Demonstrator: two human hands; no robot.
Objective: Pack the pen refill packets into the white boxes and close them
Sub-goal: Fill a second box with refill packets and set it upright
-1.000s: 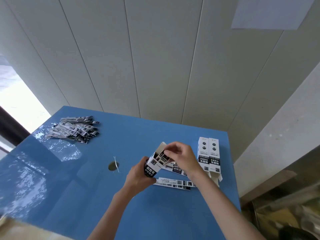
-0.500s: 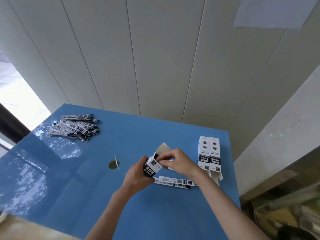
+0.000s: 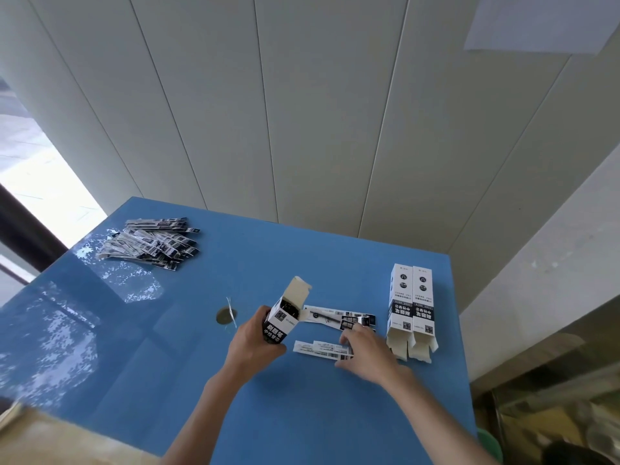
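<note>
Gripping hand: left hand (image 3: 255, 342), centre of frame, fingers curled round the lower half of the open white box (image 3: 283, 317), held tilted with its mouth up and away.
Reaching hand: right hand (image 3: 366, 350), right of centre, fingers loosely spread and laid on the near loose packets (image 3: 322, 349); whether it pinches one, cannot tell.
Box mouth: top flap (image 3: 298, 290) stands open; dark packet ends show inside, so partly filled.
Other loose packet: far loose packet (image 3: 339, 317) lies flat just beyond the right hand, next to the box mouth.
Spare boxes: two empty boxes (image 3: 412, 303) lie side by side at right of frame, near flaps open.
Stock: packet pile (image 3: 151, 245), upper left of the blue table (image 3: 302, 414), well apart from the hands.
Risk, judged: thin flat packets may slip or come up two at once.
Risk, judged: a packet end catching the flap or those already inside could buckle.
Risk, judged: tilting the box further could spill its contents.
</note>
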